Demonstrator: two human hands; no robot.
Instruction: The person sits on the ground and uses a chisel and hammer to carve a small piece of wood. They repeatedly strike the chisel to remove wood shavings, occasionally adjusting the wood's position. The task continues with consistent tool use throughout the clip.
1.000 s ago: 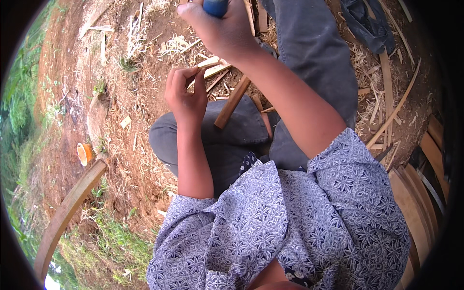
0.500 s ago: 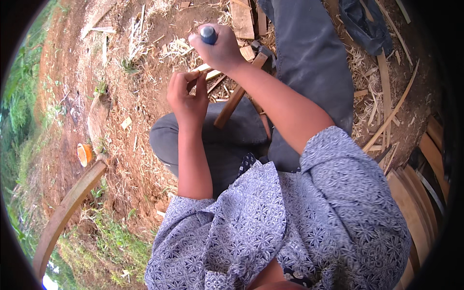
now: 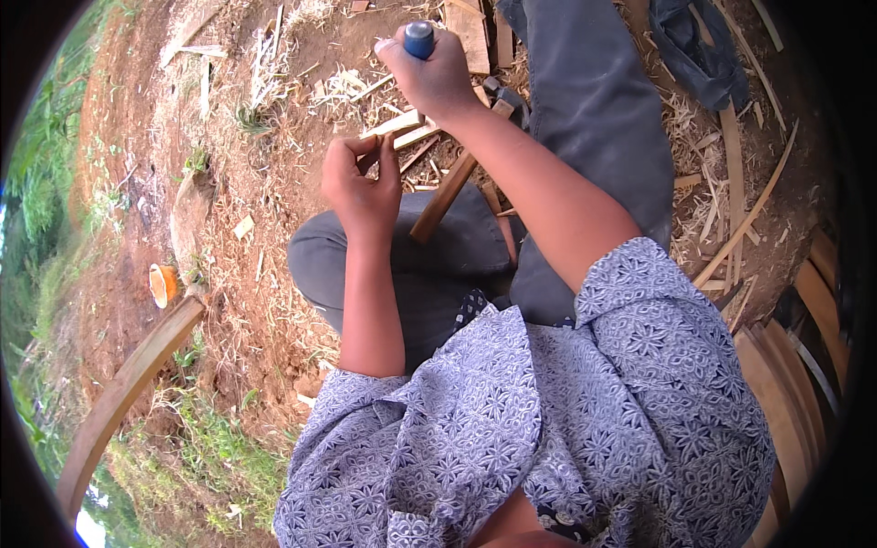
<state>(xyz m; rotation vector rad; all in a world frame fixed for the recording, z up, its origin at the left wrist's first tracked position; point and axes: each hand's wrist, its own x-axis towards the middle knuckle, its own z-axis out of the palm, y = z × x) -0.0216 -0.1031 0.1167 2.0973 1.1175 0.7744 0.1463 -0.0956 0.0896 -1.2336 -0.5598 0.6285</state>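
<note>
**2 hands busy over a wooden stick**

2 hands of mine are working out in front of my knees, above bare reddish dirt littered with wood shavings. My right hand (image 3: 434,78) is closing in a fist around a tool with a blue handle (image 3: 419,38); the blue end is poking up out of the top of my grip, and the working end is hidden below my hand, so I cannot tell what kind of tool it is. My left hand (image 3: 359,187) is sitting nearer to me, its fingers curling and pinching the top of a thin wooden stick (image 3: 446,194), which is slanting down toward my lap and resting against my grey trousers (image 3: 585,100). Just beyond my left fingers, several pale cut wooden pieces (image 3: 402,128) are lying on the ground between my 2 hands. I am wearing a patterned blue and white shirt (image 3: 548,429). Off to my left, 1 small orange cup (image 3: 164,283) is sitting in the dirt beside a curved wooden plank (image 3: 128,388). More long wooden strips (image 3: 744,215) are lying to my right.
</note>
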